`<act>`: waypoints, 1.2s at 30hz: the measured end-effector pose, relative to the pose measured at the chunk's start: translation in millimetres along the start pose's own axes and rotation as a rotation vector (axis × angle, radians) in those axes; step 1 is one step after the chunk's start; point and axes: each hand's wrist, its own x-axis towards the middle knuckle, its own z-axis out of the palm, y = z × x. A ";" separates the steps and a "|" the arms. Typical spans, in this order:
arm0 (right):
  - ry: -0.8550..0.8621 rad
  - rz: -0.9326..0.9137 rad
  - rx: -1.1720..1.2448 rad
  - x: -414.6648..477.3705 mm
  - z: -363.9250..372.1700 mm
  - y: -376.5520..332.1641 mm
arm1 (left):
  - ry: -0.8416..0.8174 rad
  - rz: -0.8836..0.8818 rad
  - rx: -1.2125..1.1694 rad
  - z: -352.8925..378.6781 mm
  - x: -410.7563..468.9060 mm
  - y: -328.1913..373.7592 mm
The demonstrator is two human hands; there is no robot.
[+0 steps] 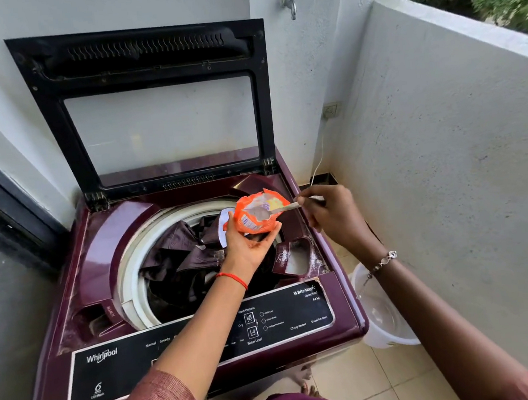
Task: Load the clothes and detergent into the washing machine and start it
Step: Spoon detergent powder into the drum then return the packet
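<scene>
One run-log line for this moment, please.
left hand: holds torn orange detergent packet | right hand: pinches metal spoon, bowl inside packet | dark maroon clothes in white-rimmed drum | black-framed lid open

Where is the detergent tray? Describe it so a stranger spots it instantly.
Start at the maroon washing machine, lid raised. On its top deck, right of the round tub opening and just behind the black control panel, sits a small maroon detergent tray. Unlike the dark pocket at the left corner, it is dusted white with powder.
</scene>
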 end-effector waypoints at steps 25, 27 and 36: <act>0.400 0.226 0.280 -17.2 -3.6 -1.4 | -0.138 0.022 0.699 32.3 -46.0 -10.2; 0.454 0.253 0.270 -22.0 -15.0 1.9 | -0.315 0.195 0.862 39.0 -46.7 -25.7; 0.655 0.307 0.240 -55.7 -98.1 15.4 | -0.802 0.667 1.451 85.1 -39.3 -134.9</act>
